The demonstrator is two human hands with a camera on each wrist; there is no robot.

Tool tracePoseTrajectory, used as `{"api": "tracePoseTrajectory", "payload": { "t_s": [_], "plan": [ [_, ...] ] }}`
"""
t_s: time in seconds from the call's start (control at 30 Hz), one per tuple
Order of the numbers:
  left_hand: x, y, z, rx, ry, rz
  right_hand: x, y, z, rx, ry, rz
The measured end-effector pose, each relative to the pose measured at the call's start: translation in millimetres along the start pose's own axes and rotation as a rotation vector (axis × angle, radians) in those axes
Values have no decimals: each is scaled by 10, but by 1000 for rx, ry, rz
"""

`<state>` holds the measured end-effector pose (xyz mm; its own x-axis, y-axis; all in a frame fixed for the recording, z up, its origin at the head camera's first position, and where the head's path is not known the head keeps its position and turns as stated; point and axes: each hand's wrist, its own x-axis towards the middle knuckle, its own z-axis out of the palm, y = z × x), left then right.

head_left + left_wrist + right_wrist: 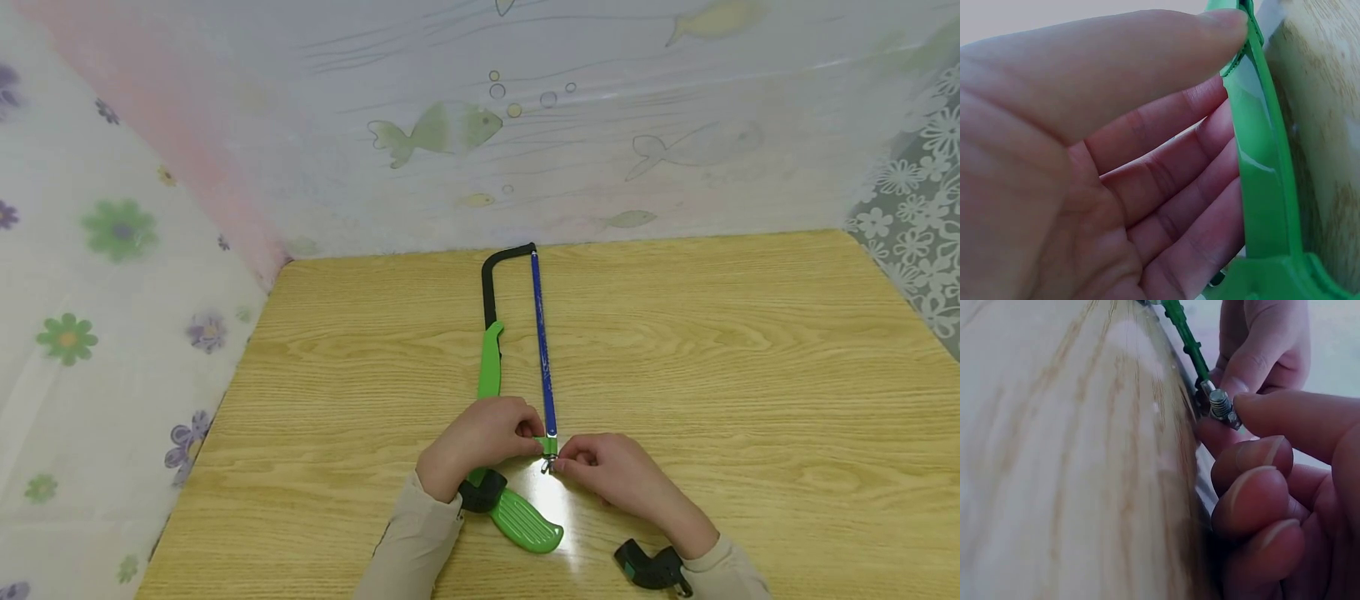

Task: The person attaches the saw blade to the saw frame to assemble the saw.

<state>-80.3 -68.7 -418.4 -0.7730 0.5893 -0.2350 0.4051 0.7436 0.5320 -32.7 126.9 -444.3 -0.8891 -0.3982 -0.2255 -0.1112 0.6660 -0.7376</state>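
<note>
A: What's nearest?
B: The right hand (615, 475) pinches the tensioning screw (1221, 405) at the hacksaw (510, 392)'s near end.
A: The left hand (480, 437)?
B: Curled round the green frame. The saw lies flat on the wooden table (750, 375), blue blade (543, 342) running away.

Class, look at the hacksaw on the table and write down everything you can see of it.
The hacksaw lies flat on the wooden table, its far end pointing at the back wall. It has a black bow, a glossy green plastic frame and grip, and a thin blue blade. The left hand holds the frame near the grip. The right hand pinches the threaded metal screw at the blade's near end.
</note>
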Motion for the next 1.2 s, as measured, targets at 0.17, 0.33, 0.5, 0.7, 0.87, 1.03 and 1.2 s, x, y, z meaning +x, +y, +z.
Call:
{"api": "tracePoseTrajectory", "payload": {
  "t_s": [0.17, 0.33, 0.5, 0.7, 0.87, 1.03, 1.2],
  "plan": [
    [-3, 6, 0, -4, 0, -4, 1, 12, 5, 59, -3, 25],
    [0, 8, 0, -5, -1, -7, 9, 19, 6, 93, -4, 40],
    [-5, 10, -3, -4, 0, -8, 4, 13, 5, 100, 1, 28],
    [-9, 7, -4, -14, 1, -8, 2, 8, 3, 88, -10, 28],
    [-7, 3, -2, -13, 1, -10, 6, 17, 7, 90, -13, 27],
    [-5, 5, -3, -4, -2, -13, 10, 25, 10, 81, -9, 23],
    [-9, 8, -7, -3, -2, -13, 11, 22, 11, 71, -10, 23]
  ]
}}
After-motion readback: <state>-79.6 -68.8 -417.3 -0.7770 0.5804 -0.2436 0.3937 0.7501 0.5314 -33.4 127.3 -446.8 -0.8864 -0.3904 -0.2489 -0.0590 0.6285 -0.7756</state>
